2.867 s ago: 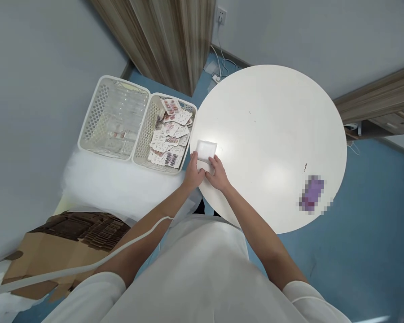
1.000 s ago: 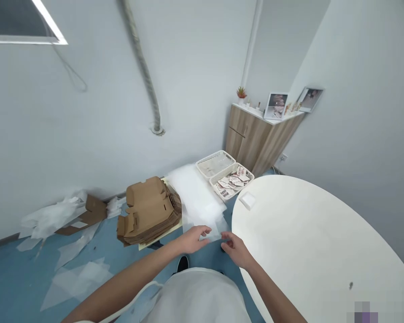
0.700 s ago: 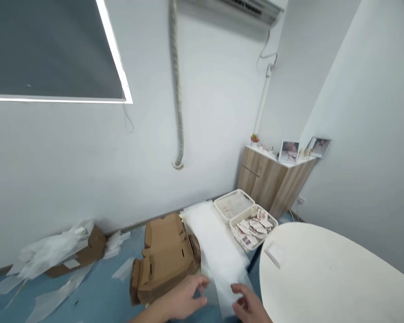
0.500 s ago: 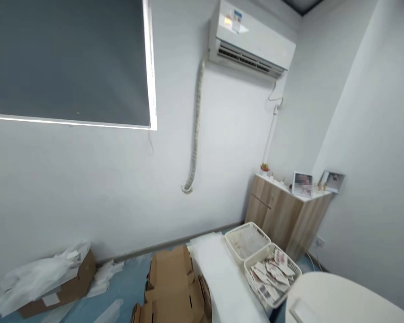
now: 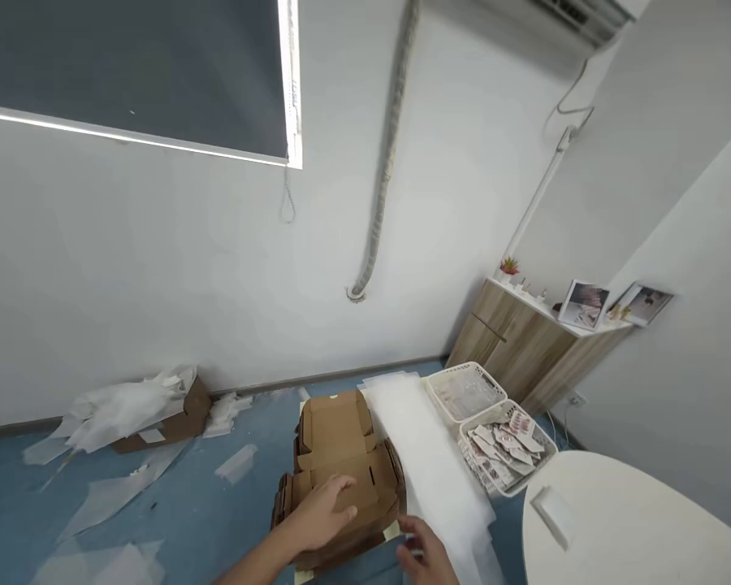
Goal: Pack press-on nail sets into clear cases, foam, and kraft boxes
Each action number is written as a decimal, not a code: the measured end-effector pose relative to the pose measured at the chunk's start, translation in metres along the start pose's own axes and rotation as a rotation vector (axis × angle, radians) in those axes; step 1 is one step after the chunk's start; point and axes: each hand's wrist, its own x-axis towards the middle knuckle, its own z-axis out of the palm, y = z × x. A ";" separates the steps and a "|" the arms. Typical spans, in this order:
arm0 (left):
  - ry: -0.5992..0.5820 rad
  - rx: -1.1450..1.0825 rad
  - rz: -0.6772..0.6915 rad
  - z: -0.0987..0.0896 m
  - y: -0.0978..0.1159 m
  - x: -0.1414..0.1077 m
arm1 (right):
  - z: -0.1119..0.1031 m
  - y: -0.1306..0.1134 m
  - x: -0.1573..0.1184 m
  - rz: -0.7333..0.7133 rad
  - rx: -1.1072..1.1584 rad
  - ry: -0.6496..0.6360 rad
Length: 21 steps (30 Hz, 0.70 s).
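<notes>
A stack of flattened brown cardboard boxes [image 5: 335, 422] lies on the floor in front of me. Over its near part is my left hand [image 5: 322, 513], palm down with the fingers apart; whether it touches the cardboard I cannot tell. My right hand [image 5: 425, 554] is by the stack's near right corner, fingers spread and slightly curled, holding nothing that I can see. Beside the boxes, on the right, runs a pile of thin white sheets [image 5: 423, 447]. Part of my right hand is cut off by the lower edge.
Two white plastic baskets stand right of the sheets: one with clear bags [image 5: 466, 390], the nearer with printed packets [image 5: 508, 451]. A round white table [image 5: 621, 520] is at the lower right, a wooden cabinet [image 5: 529, 345] behind. An open carton [image 5: 188, 410] and loose sheets lie left.
The view has tipped downward, so the air conditioner has mostly left the top. Both my hands have come into view at the bottom, by the cardboard stack.
</notes>
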 end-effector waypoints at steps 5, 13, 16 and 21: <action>0.005 0.248 -0.040 0.009 -0.015 0.029 | 0.026 -0.025 0.044 -0.150 -0.361 0.126; -0.048 0.481 -0.136 0.024 -0.023 0.039 | 0.034 -0.026 0.075 -0.094 -0.635 0.176; -0.023 0.515 -0.135 0.030 -0.024 0.038 | 0.033 -0.022 0.075 -0.165 -0.738 0.201; -0.002 0.527 -0.090 0.037 -0.028 0.036 | 0.036 -0.023 0.070 -0.225 -0.807 0.154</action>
